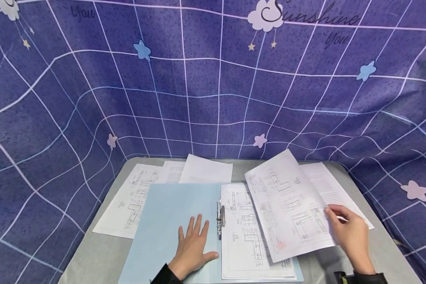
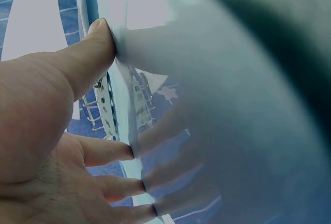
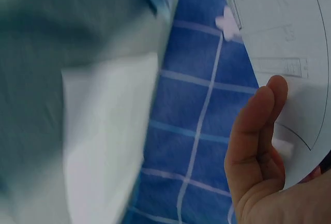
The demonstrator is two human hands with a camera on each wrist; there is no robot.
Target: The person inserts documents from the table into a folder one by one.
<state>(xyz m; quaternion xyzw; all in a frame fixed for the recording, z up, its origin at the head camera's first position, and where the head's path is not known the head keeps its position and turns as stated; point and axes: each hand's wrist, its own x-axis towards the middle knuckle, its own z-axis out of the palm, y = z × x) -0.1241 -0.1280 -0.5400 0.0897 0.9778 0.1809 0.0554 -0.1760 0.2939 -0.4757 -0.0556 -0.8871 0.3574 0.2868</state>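
Observation:
A light blue folder (image 1: 177, 205) lies spread on the table with a metal clip (image 1: 219, 219) along its spine. My left hand (image 1: 194, 247) rests on the folder's left cover, fingers spread; in the left wrist view the thumb and fingertips touch the glossy cover (image 2: 222, 105). My right hand (image 1: 351, 234) pinches the right edge of a sheet of paper (image 1: 287, 209) with technical drawings, held raised and tilted over the folder's right side. Beneath it, a stack of printed drawing sheets (image 1: 239, 236) lies on that side. In the right wrist view, the sheet (image 3: 295, 43) bends beside the curled fingers.
Loose sheets with drawings (image 1: 127, 201) and a blank-looking sheet (image 1: 207, 169) lie behind and left of the folder. Another text sheet (image 1: 326, 185) sits at the back right. A purple gridded curtain (image 1: 206, 79) rises around the grey table (image 1: 88, 256).

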